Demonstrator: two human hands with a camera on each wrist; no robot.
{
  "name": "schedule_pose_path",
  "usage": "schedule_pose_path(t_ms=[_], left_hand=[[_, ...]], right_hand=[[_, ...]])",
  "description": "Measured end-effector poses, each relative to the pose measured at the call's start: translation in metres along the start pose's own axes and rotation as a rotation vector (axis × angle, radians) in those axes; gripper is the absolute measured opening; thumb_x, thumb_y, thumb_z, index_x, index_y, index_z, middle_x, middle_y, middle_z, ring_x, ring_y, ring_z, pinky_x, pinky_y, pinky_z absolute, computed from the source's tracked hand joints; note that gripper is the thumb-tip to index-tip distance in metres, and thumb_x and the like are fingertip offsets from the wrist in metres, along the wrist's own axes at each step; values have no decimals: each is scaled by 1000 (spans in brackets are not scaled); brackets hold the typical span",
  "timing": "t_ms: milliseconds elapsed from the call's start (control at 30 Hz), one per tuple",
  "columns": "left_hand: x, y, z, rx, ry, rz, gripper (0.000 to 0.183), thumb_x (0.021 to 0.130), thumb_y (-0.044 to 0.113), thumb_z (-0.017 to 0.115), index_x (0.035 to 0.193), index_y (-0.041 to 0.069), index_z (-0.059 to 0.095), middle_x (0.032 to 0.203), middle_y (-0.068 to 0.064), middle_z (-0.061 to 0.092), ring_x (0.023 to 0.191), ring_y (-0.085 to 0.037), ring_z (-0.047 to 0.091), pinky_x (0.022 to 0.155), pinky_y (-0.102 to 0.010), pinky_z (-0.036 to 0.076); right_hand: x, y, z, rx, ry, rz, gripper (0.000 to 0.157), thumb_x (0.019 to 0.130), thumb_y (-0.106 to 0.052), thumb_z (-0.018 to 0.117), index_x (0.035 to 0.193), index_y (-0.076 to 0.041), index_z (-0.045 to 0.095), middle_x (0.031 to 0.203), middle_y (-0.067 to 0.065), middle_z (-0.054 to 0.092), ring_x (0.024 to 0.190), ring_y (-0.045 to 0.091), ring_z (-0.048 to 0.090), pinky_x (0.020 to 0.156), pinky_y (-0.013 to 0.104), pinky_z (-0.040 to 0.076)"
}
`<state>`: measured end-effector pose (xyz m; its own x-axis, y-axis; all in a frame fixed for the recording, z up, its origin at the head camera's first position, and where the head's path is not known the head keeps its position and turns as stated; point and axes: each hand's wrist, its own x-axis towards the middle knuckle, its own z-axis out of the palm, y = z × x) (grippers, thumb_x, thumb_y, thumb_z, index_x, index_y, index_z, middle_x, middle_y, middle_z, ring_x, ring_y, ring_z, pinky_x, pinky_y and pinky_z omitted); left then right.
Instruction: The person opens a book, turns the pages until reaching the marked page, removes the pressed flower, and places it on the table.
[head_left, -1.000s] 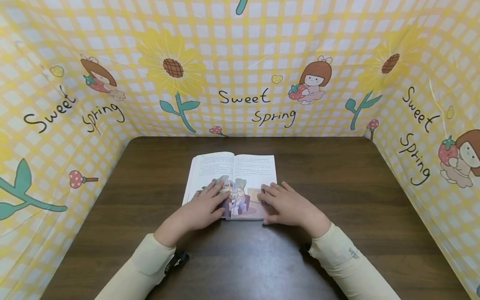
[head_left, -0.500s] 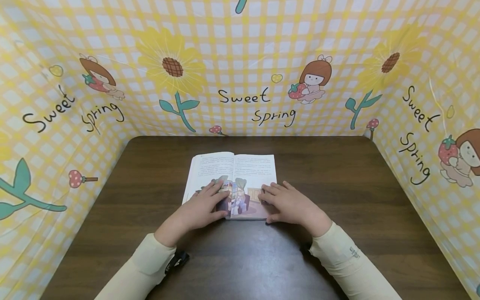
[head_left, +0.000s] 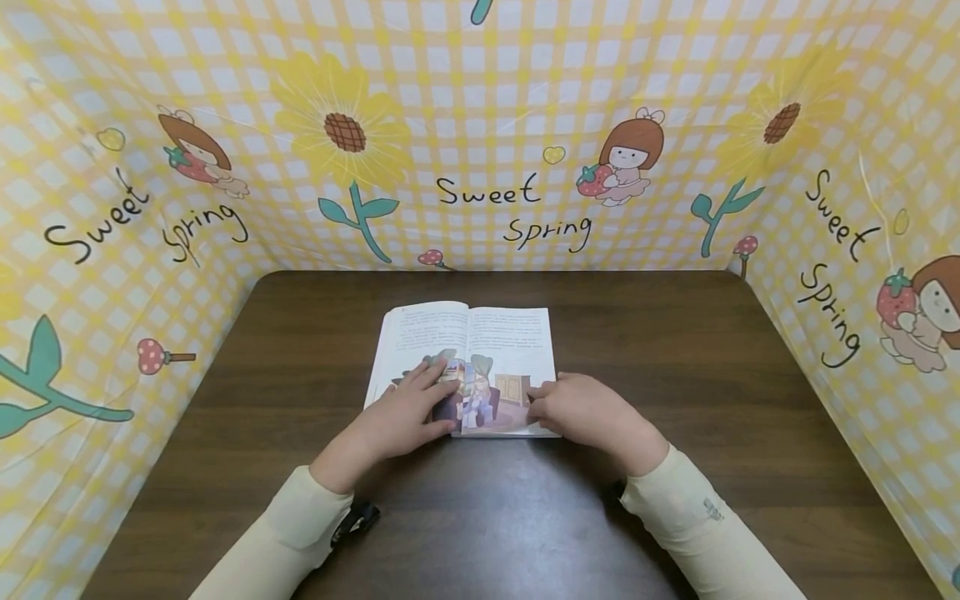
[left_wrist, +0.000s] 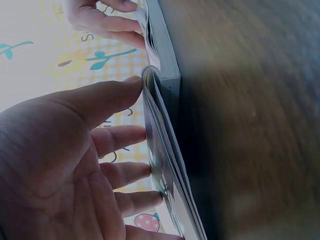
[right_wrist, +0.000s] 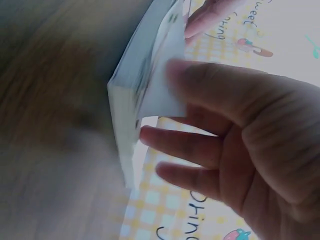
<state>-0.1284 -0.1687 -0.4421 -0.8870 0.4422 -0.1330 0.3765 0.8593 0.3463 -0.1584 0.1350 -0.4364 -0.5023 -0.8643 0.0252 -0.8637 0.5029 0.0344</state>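
Note:
An open book [head_left: 510, 329] with text above a coloured picture lies on the table. My left hand [head_left: 401, 421] rests on its left page, fingers spread and fingertips pressing the paper; the left wrist view shows the thumb touching near the spine. At the lower right corner, my right hand [head_left: 592, 417] pinches a page [right_wrist: 162, 85] between thumb and index finger. In the right wrist view that corner is lifted away from the thick block of pages [right_wrist: 122, 107] beneath. The other right fingers are loosely bent, and the index fingertip is hidden behind the page.
The brown wooden table [head_left: 675, 333] extends around the book. A yellow checked cloth [head_left: 480, 108] with printed flowers and figures walls the back and both sides. A black strap [head_left: 354, 523] shows at my left wrist.
My right hand, spread flat on the right page before, has drawn its fingers in and taken hold of a page at the lower corner. The left hand stays on the left page.

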Motion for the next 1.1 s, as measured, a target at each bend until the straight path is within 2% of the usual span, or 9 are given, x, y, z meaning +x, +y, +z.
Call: schedule_pose_path(t_ms=[133,233,300,400,533,633,867,1100], left_hand=[[0,3,-1,-1,23,23,67,97,40,70,154,16,48,170,-13,21,156,-44,16,107,-78,30],[0,6,0,12,43,56,69,97,36,70,157,17,43,171,-9,21,156,-45,15,108,-80,25],[0,7,1,33,50,88,69,97,33,70,159,20,40,171,-6,21,155,-46,15,108,-81,23],[1,9,2,38,40,139,68,99,25,69,160,23,39,170,-3,24,156,-44,16,111,-79,21],[2,10,3,2,20,193,67,99,11,65,159,26,40,169,0,28,156,-40,18,113,-78,20],[2,12,4,-4,10,204,66,99,6,61,158,28,42,168,2,30,156,-39,19,112,-79,19],[1,13,7,3,17,196,59,100,14,57,157,26,44,165,-1,37,156,-41,19,110,-80,21],[0,18,11,4,36,151,58,100,36,65,155,24,48,159,-1,46,156,-39,22,109,-80,23]], right_hand=[[-1,-3,-3,-14,-44,30,39,84,8,67,98,-26,81,120,0,76,95,14,72,88,40,56],[-2,-2,-3,-50,-19,34,36,81,10,70,94,-22,77,97,-6,77,77,10,67,76,31,55],[-2,0,-2,-86,22,26,33,79,10,72,89,-21,73,78,-8,70,64,9,57,66,28,50],[-1,2,-2,-147,88,14,29,80,7,74,89,-21,69,66,-9,63,57,8,53,63,28,48],[0,5,-5,-215,165,-6,29,82,4,75,95,-21,71,74,-9,70,62,8,59,67,30,50],[0,6,-9,-253,216,-20,27,84,3,74,98,-20,69,78,-10,71,67,7,62,71,31,51],[-1,6,-17,-261,361,-71,23,88,-2,73,106,-16,70,96,-8,75,83,10,70,81,34,54],[-2,2,-19,-248,460,-115,25,92,-2,68,114,-12,74,109,-1,77,97,17,72,91,39,55]])
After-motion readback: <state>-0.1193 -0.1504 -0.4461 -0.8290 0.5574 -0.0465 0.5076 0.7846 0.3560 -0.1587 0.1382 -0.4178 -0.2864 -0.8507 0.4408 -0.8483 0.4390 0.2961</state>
